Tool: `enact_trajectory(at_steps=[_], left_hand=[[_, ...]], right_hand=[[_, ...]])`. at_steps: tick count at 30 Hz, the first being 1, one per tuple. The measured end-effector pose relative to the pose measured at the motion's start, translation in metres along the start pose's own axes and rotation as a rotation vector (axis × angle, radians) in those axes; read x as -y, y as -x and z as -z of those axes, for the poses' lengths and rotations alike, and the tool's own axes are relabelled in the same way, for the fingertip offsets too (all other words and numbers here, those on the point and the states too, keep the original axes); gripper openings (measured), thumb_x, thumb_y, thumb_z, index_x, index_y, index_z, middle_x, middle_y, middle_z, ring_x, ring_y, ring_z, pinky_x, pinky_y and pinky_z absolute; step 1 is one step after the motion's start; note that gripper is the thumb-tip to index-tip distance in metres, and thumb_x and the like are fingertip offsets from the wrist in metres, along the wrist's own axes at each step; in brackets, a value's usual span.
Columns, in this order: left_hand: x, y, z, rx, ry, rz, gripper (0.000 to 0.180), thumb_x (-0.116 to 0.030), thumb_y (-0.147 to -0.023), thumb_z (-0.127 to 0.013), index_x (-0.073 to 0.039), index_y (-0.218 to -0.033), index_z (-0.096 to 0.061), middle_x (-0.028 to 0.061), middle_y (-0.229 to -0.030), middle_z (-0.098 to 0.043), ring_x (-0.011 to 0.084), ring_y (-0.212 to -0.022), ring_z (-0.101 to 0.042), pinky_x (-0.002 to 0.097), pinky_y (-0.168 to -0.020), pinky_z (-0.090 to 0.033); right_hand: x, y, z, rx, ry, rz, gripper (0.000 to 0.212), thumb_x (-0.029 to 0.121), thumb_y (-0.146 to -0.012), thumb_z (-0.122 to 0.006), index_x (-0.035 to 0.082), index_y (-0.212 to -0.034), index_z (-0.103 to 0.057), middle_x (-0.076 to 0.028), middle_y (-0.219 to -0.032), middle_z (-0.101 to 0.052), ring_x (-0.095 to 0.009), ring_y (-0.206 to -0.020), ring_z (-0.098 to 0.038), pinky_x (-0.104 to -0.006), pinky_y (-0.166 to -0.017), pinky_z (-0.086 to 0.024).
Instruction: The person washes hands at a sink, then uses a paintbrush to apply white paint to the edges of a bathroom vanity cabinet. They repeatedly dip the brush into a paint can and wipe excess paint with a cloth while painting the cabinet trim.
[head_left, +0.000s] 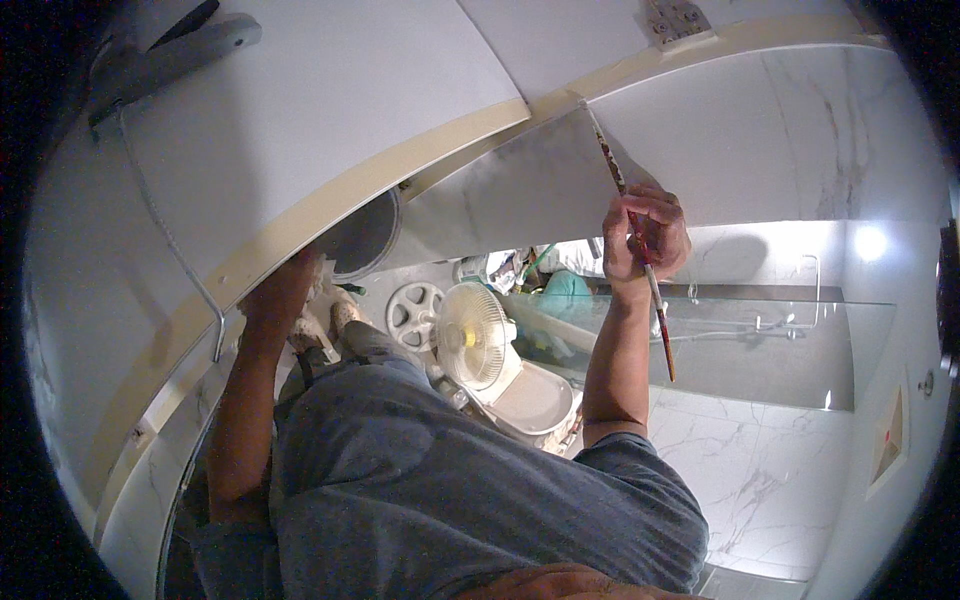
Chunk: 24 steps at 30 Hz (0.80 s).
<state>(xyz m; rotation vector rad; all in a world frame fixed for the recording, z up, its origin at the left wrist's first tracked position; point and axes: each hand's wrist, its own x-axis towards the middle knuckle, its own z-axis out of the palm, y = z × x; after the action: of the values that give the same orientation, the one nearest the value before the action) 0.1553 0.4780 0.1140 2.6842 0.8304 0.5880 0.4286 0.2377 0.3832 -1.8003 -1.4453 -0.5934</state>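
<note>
My right hand (648,232) is closed around a slim paintbrush (611,160) with a red and dark, paint-spotted handle. Its pale tip meets the seam between the cream door frame (760,38) and the marbled white wall panel (700,130). Low on the left, my left hand (284,290) is beside the cream edge of the white door (340,90). A crumpled whitish cloth (322,285) shows at this hand, which appears closed on it. The door edge covers most of those fingers.
A lever handle (180,65) sticks out from the door at upper left. Below stand a cream fan (472,338), a pale spoked wheel (414,316) and a round grey container (368,235). A glass panel (760,350) spans the right, and a metal hinge (677,20) sits at the top.
</note>
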Motion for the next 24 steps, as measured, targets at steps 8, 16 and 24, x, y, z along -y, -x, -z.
enact_trajectory(at_steps=[8, 16, 24], left_hand=[[0.002, -0.001, 0.001, 0.116, 0.154, 0.103, 0.047, -0.051, -0.095, -0.050, -0.011, -0.114, -0.066, 0.0170, -0.097, -0.070, 0.0376, -0.086, -0.068, 0.0491, -0.076, -0.053], [0.001, -0.003, 0.006, 0.198, 0.328, 0.231, 0.064, -0.067, -0.093, -0.047, -0.009, -0.111, -0.071, 0.0162, -0.089, -0.072, 0.0360, -0.083, -0.069, 0.0485, -0.075, -0.052], [-0.008, -0.009, 0.014, 0.055, 0.192, 0.153, 0.031, -0.040, -0.095, -0.065, -0.010, -0.101, -0.072, 0.0118, -0.080, -0.071, 0.0337, -0.066, -0.068, 0.0433, -0.058, -0.054]], right_hand=[[-0.003, 0.003, -0.003, -0.151, -0.128, -0.027, 0.019, 0.004, -0.088, -0.074, 0.001, -0.097, -0.058, -0.015, -0.102, -0.065, -0.017, -0.087, -0.065, -0.0254, -0.074, -0.053], [0.000, -0.001, -0.003, -0.083, -0.111, -0.033, 0.016, 0.002, -0.090, -0.072, 0.001, -0.098, -0.058, -0.014, -0.101, -0.064, -0.016, -0.087, -0.064, -0.0257, -0.077, -0.052], [-0.006, 0.001, -0.003, -0.188, -0.185, -0.018, 0.016, 0.000, -0.090, -0.071, 0.000, -0.098, -0.057, -0.011, -0.098, -0.064, -0.013, -0.084, -0.062, -0.0241, -0.074, -0.051]])
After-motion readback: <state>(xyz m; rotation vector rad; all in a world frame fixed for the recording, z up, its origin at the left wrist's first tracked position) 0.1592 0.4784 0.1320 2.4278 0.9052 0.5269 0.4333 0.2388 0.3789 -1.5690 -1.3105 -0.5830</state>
